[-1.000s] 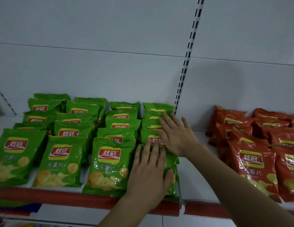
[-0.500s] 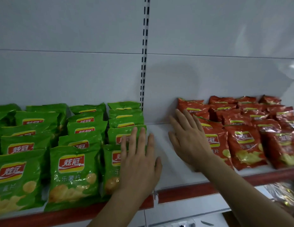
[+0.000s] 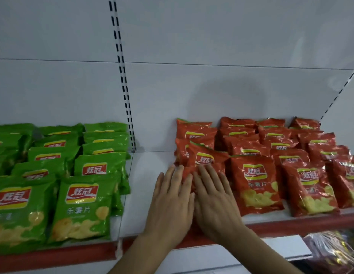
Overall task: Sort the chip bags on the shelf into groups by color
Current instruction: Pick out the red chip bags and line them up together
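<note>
Several green chip bags lie in rows on the left part of the white shelf. Several red chip bags fill the right part. Both hands lie flat side by side on the leftmost front red bag, which they mostly cover. My left hand rests with straight fingers on the bag's left edge. My right hand presses on its middle, fingers spread and straight. A bare strip of shelf separates the green and red groups.
A slotted upright rail runs down the white back panel between the two groups. The shelf has a red front lip. Below at the right, shiny packaged goods sit on a lower level.
The view swung right. My left hand left the green bags and crossed the gap to the red group; my right hand moved onto the front red bag beside it.
</note>
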Motion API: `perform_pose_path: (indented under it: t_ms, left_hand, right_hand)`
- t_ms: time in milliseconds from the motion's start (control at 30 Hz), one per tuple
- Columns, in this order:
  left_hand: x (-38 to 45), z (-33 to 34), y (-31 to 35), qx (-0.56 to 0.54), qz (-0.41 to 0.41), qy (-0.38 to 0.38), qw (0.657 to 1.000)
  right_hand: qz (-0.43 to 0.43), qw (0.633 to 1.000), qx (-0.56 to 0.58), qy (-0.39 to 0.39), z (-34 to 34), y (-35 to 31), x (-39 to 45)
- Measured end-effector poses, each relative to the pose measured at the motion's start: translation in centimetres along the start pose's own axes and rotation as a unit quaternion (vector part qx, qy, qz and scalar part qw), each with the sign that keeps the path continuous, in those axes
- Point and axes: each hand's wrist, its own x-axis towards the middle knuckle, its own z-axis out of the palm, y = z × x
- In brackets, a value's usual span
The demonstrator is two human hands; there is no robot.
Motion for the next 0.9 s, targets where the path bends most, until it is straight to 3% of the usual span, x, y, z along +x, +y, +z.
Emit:
perform_pose_path:
  t_ms: [200, 400, 700, 900]
  left_hand:
    - [0.2, 1.4, 2.8, -0.017, -0.060, -0.028, 0.998]
    - [0.2, 1.7, 3.9, 0.012, -0.074, -0.072, 0.995]
    - [-0.1, 1.4, 3.6, 0.008, -0.048, -0.043, 0.998]
    - [1.0, 1.2, 4.2, -0.009, -0.039, -0.077, 0.996]
  right_hand:
    - [-0.023, 0.990, 0.102, 0.090, -2.5, 4.3, 1.1]
    - [-0.070, 0.997, 0.021, 0.018, -3.0, 4.6, 4.4]
    - [-0.105, 0.993, 0.050, -0.010, -2.4, 4.9, 4.2]
    - [-0.060, 0.989, 0.121, 0.055, -3.8, 5.2, 5.0]
